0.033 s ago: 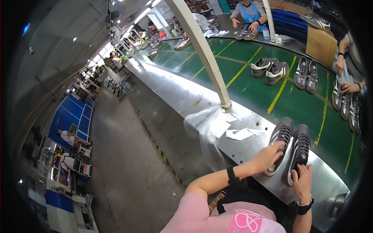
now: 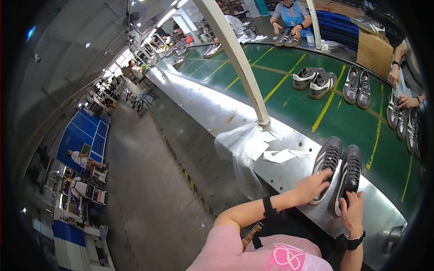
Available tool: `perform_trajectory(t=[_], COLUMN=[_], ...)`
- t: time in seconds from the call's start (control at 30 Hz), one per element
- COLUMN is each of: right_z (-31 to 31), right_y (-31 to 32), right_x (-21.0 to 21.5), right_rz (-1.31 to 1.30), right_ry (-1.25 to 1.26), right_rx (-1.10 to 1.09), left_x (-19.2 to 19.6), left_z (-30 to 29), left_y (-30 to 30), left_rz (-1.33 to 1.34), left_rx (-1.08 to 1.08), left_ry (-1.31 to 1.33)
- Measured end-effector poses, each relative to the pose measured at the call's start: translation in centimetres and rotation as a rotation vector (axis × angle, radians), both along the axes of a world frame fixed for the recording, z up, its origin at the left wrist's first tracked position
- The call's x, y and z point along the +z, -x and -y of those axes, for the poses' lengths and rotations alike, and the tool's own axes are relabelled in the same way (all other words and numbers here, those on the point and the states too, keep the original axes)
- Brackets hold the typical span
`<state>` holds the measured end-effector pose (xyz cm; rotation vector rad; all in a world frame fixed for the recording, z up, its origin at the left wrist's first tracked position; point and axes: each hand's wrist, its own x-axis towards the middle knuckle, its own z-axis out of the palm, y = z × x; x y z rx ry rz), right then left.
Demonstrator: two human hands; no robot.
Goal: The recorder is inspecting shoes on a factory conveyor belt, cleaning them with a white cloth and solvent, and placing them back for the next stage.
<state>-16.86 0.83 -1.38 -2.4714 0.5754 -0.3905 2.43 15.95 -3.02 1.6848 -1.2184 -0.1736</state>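
Note:
A pair of dark grey sneakers with white stripes stands side by side on the metal ledge in front of me, toes pointing away. Over the tongue and opening of the left sneaker (image 2: 330, 153) is my left hand (image 2: 313, 186), its fingers stretched and apart. Whether the fingertips touch the shoe is hard to tell. My right hand (image 2: 352, 210) grips the right sneaker (image 2: 351, 169) at its opening, thumb and fingers closed around the black collar. Part of that shoe's heel is hidden by the hand. Dark bands circle both my wrists.
Green conveyor belt (image 2: 289, 106) with yellow lines runs beyond the metal ledge (image 2: 203, 110). More grey sneakers (image 2: 323, 85) stand on it. A white post (image 2: 239, 63) rises from the ledge beside a clear plastic bag (image 2: 239, 144) and white paper (image 2: 285, 156). Co-workers handle shoes across the belt.
My left hand has drawn back slightly toward me along the left sneaker. My right hand and both shoes stay put. Across the belt, a co-worker's hand has moved closer to a shoe.

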Motion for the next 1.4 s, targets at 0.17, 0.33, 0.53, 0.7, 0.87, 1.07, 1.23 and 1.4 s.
perform_trajectory(t=[0.17,0.33,0.53,0.7,0.87,1.07,1.23,1.4], right_z=[0.3,0.5,0.1,0.0,0.2,1.0,2.0,3.1], right_y=[0.0,-0.1,0.1,0.4,1.7,2.1,0.9,0.2], right_x=[0.1,0.5,0.7,-1.1,-1.9,-2.3,-4.2,-6.6], right_rz=[-0.06,-0.112,-0.095,0.142,0.274,0.313,0.279,0.196], right_ry=[0.051,0.07,0.059,0.009,0.018,-0.139,-0.441,-0.644], right_rx=[0.029,0.044,0.031,-0.046,-0.084,-0.226,-0.346,-0.457], left_x=[-0.2,-0.2,0.4,1.2,1.0,-0.8,-3.4,-5.1], left_z=[-1.1,-0.2,-1.1,-1.6,-1.4,0.4,1.1,1.1], left_y=[2.3,2.1,1.2,-1.3,-2.4,-2.1,-1.9,-2.0], left_rz=[0.232,0.278,0.218,0.101,0.116,-0.03,-0.124,-0.394], left_rx=[-0.278,-0.27,-0.25,0.051,0.094,0.055,0.137,0.142], left_ry=[-0.815,-0.703,-0.529,-0.121,-0.109,-0.155,-0.267,-0.312])
